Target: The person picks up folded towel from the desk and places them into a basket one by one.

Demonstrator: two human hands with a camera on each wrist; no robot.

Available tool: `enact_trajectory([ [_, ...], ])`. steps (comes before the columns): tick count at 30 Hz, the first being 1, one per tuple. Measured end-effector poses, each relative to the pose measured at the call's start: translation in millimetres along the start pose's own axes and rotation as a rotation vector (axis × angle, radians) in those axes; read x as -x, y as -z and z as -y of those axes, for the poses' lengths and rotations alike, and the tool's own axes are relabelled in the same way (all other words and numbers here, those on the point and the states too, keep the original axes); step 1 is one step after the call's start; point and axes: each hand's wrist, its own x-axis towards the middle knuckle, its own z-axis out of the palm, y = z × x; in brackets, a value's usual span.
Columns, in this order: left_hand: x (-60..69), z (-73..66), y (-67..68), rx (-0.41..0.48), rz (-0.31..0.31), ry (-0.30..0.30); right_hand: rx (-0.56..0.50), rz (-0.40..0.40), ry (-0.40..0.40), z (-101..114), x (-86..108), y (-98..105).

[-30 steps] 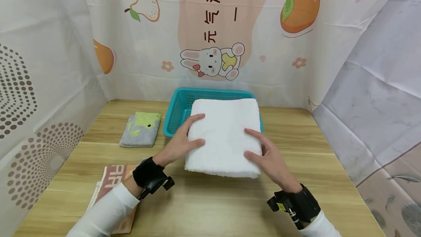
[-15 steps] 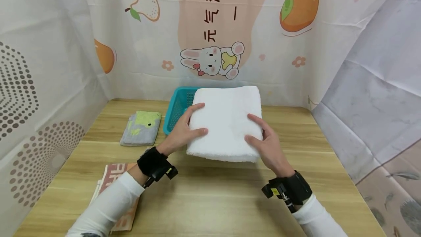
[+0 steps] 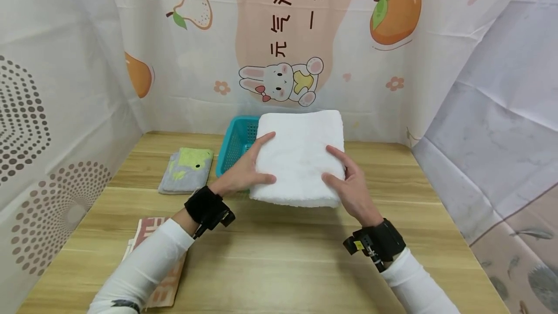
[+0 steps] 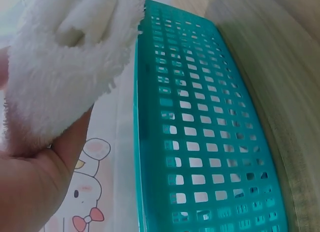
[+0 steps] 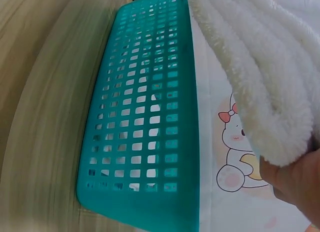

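A folded white towel (image 3: 301, 159) is held up between both hands, in front of and above the teal basket (image 3: 231, 151). My left hand (image 3: 244, 168) grips its left edge, thumb on top and the lower fingers beneath. On the right edge my right hand (image 3: 353, 188) grips it the same way. In the left wrist view the towel (image 4: 70, 66) hangs over the basket's perforated wall (image 4: 200, 127) without touching it at the lower part. The right wrist view shows the folded layers of the towel (image 5: 265, 76) above the basket rim (image 5: 195, 142). Most of the basket's inside is hidden behind the towel.
A folded grey and green cloth (image 3: 187, 171) lies left of the basket. Nearer, a reddish-orange patterned towel (image 3: 167, 280) lies partly under the left forearm. A printed curtain (image 3: 196, 62) hangs behind the wooden table (image 3: 283, 265).
Both hands have lifted the white towel and carried it away from the person, further over the basket. The basket and the other cloths stay where they were.
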Motion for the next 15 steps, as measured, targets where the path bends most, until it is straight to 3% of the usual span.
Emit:
enact_trajectory([
  [8, -8.1, 5.3, 3.2, 0.007, -0.019, -0.007, 0.032, -0.001, 0.027, -4, -9.1, 2],
  [15, -15.9, 8.1, 4.9, -0.006, -0.033, 0.006, 0.028, -0.002, 0.0, -8, -17.5, 3],
])
